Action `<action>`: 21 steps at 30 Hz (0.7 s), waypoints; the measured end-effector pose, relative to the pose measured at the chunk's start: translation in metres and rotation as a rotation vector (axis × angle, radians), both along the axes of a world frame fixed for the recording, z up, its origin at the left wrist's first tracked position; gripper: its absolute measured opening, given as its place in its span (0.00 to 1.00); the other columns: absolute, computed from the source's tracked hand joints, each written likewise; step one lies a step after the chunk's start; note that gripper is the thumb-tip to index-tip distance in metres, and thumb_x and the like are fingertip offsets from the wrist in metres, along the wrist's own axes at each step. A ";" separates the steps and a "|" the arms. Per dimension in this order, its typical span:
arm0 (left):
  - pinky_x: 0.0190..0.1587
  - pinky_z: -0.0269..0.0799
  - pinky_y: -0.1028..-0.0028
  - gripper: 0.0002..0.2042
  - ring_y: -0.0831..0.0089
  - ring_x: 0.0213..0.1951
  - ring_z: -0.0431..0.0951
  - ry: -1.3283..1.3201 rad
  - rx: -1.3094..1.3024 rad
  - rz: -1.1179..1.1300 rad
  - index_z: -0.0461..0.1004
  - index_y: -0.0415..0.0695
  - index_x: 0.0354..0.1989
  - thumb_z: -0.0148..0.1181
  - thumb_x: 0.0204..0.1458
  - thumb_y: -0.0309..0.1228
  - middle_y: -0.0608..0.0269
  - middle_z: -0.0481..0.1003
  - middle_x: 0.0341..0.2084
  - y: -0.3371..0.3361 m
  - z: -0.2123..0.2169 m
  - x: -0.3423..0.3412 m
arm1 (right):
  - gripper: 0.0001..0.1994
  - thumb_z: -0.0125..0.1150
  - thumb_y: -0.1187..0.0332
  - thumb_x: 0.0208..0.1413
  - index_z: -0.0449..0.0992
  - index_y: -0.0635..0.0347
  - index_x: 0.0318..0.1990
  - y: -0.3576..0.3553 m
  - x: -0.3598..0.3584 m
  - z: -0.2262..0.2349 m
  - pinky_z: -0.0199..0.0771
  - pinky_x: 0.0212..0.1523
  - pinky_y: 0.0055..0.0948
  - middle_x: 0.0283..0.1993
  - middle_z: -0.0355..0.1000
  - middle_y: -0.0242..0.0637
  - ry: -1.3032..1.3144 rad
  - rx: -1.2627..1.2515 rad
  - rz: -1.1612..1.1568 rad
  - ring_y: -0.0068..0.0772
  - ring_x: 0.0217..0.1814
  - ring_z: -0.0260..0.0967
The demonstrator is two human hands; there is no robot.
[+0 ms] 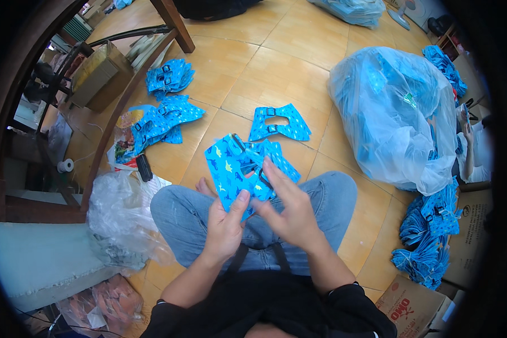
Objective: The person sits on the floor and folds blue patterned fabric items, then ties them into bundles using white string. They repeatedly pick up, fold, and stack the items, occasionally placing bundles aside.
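Note:
Above my lap, my left hand (226,224) pinches the lower edge of a blue fabric piece printed with dinosaurs (224,169), thumb on top. My right hand (290,209) grips the same piece on its right side, by a black buckle, fingers partly stretched along it and slightly blurred. Behind the held piece lies more blue patterned fabric (281,160), partly hidden by it. A little farther off, a flat blue piece with two black buckles (296,127) and a cut-out middle rests on the tiles.
Stacks of similar pieces (174,112) lie at the left, near a black object (144,168) and crumpled clear plastic (118,208). A large clear bag of blue pieces (394,118) stands right, above more bundles (428,236) and cardboard boxes (411,304). A wooden frame (118,118) borders the left.

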State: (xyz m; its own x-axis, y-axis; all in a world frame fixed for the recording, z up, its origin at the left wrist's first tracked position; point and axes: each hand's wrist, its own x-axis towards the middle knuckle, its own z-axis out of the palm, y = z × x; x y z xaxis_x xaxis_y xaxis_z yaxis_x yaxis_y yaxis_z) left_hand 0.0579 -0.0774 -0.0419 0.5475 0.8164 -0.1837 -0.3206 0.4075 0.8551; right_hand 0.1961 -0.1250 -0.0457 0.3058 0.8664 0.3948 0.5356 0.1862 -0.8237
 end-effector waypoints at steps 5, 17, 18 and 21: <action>0.51 0.74 0.63 0.18 0.67 0.50 0.74 0.025 0.082 -0.042 0.63 0.36 0.57 0.47 0.62 0.34 0.55 0.72 0.50 -0.009 -0.005 0.002 | 0.17 0.50 0.63 0.63 0.74 0.68 0.51 -0.007 -0.002 0.004 0.74 0.30 0.26 0.31 0.76 0.42 0.462 -0.222 -0.005 0.26 0.27 0.74; 0.47 0.77 0.64 0.18 0.67 0.48 0.76 -0.025 0.075 -0.018 0.63 0.35 0.56 0.48 0.62 0.33 0.54 0.72 0.48 -0.016 -0.005 0.005 | 0.19 0.45 0.60 0.66 0.76 0.67 0.47 -0.007 -0.004 -0.005 0.70 0.26 0.20 0.25 0.74 0.31 0.743 -0.111 0.028 0.17 0.24 0.69; 0.47 0.78 0.64 0.17 0.67 0.47 0.76 -0.038 0.069 -0.022 0.64 0.36 0.55 0.48 0.62 0.33 0.54 0.73 0.48 -0.016 -0.005 0.005 | 0.19 0.45 0.60 0.66 0.76 0.67 0.47 -0.008 -0.003 -0.004 0.71 0.29 0.21 0.28 0.75 0.33 0.732 -0.137 0.036 0.18 0.27 0.71; 0.42 0.80 0.64 0.17 0.66 0.45 0.78 -0.083 0.001 0.007 0.65 0.36 0.54 0.50 0.61 0.32 0.54 0.73 0.47 -0.009 -0.001 0.001 | 0.20 0.46 0.59 0.65 0.74 0.68 0.50 -0.009 0.009 -0.005 0.72 0.39 0.24 0.40 0.76 0.40 0.663 -0.041 0.102 0.25 0.41 0.72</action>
State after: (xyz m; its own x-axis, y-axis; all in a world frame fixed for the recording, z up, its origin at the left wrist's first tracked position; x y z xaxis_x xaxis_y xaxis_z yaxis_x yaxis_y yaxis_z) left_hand 0.0588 -0.0862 -0.0433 0.5550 0.8204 -0.1372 -0.3936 0.4043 0.8256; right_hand 0.2054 -0.1340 -0.0504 0.3884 0.9139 0.1177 -0.1048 0.1707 -0.9797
